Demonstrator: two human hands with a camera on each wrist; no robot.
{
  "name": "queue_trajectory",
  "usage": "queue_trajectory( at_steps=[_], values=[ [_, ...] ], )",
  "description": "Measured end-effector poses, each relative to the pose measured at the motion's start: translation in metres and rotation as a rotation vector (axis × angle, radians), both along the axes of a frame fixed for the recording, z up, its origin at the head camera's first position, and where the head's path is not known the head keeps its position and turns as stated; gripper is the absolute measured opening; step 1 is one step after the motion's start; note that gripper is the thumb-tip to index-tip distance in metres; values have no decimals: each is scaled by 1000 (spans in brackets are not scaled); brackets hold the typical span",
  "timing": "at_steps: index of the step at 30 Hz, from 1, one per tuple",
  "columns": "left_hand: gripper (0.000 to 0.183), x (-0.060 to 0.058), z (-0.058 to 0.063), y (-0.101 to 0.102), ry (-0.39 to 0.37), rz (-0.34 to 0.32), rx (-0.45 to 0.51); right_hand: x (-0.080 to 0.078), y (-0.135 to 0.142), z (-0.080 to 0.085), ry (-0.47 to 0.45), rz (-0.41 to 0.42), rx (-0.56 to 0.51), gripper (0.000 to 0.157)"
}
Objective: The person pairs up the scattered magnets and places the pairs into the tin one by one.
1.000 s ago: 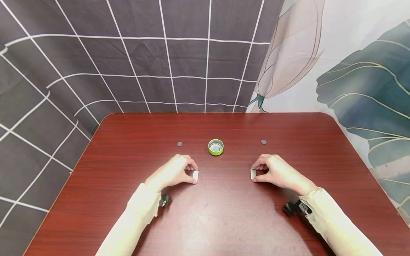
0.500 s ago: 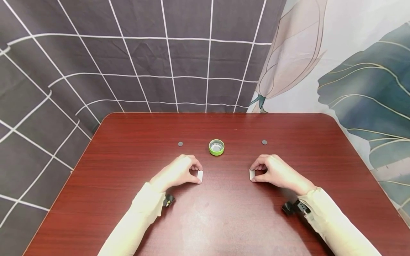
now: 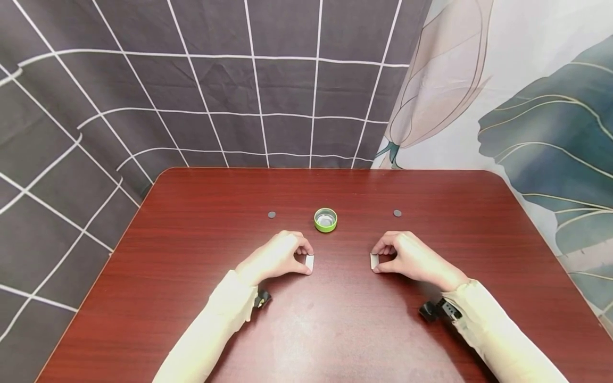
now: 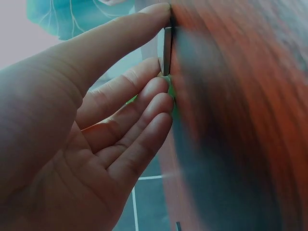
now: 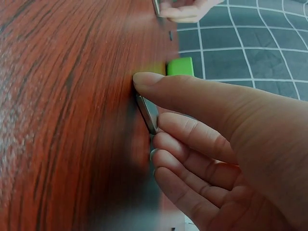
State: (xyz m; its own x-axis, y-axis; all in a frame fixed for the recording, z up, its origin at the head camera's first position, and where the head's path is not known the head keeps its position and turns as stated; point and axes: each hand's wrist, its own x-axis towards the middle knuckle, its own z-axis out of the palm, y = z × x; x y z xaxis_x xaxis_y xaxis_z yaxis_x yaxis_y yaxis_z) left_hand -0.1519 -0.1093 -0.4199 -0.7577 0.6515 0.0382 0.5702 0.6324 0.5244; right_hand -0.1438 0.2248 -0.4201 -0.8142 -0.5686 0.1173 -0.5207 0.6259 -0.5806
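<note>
In the head view my left hand (image 3: 280, 258) pinches a small flat rectangular piece, pale on top (image 3: 309, 263), by its ends between thumb and index finger. My right hand (image 3: 412, 259) grips a matching pale piece (image 3: 374, 261) the same way, facing the left one across a gap. Both pieces lie low at the tabletop. Seen from the left wrist, the piece (image 4: 166, 50) shows a thin metallic-looking edge beside the wood. The right wrist view shows the other piece (image 5: 148, 114) between thumb and index finger, with the remaining fingers curved behind it.
A small round green tin with a silver inside (image 3: 325, 229) stands beyond the hands, near the middle. One dark disc (image 3: 272, 215) lies to its left and another dark disc (image 3: 397, 213) to its right. The red-brown table (image 3: 215, 197) ends at a gridded dark curtain (image 3: 282, 90).
My left hand has slid its piece to the right. My right hand has shifted its piece slightly left, so the gap between the pieces has narrowed. The tin and discs stay in place.
</note>
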Motion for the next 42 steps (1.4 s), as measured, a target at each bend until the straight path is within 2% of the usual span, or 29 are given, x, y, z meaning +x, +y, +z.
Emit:
queue_trajectory(
  at_steps=[21,31,42],
  values=[
    [29,5,0,17,-7,-21,44,2,-17,2,-35,42,-10,24],
    [27,6,0,26,20,-32,29,3,-24,2,-50,56,-21,24],
    [27,6,-1,33,15,-38,33,3,-30,3,-66,69,-17,24]
  ],
)
